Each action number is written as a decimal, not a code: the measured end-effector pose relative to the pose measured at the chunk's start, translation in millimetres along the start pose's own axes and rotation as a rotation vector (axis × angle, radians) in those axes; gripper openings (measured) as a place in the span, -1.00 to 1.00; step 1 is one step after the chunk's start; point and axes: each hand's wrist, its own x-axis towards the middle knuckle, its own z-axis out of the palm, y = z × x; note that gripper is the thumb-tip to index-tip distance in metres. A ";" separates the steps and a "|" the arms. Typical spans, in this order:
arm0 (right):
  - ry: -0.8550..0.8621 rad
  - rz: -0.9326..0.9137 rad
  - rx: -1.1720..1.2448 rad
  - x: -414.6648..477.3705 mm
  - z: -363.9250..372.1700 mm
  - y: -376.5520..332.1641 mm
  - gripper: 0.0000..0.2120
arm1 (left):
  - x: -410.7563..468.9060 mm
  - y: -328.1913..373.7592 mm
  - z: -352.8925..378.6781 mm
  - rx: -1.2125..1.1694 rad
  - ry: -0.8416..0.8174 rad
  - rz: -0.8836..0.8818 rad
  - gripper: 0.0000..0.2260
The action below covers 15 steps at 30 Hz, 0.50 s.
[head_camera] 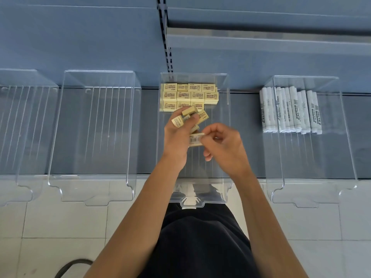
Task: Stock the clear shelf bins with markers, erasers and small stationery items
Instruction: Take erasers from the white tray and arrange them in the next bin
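Erasers (188,95) lie in neat rows at the back of the middle bin (228,121), covering roughly a third of its floor. The person's left hand (176,137) grips a small bunch of loose erasers (189,111) above this bin. The right hand (224,149) pinches one eraser (195,139) between its fingertips, just beside the left palm. In the right bin (349,157), markers (291,111) already lie packed together. The two left bins (92,127) show nothing inside yet, so I judge the work is less than half done.
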 end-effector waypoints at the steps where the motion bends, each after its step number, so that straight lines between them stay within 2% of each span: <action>1: 0.040 0.000 0.033 1.4 -2.6 0.3 -0.93 | 1.0 0.8 -2.7 0.001 0.014 -0.011 -0.76; 3: 0.092 0.001 0.104 4.1 -7.8 0.6 -0.92 | 2.3 1.4 -11.1 0.022 0.041 -0.005 -0.75; 8: 0.088 -0.018 0.179 10.4 -8.9 2.7 -0.87 | 3.0 3.0 -17.4 0.016 0.033 0.024 -0.78; 15: 0.004 -0.101 0.082 16.3 -6.5 10.1 -0.84 | 8.1 3.4 -14.5 0.058 0.018 0.036 -0.78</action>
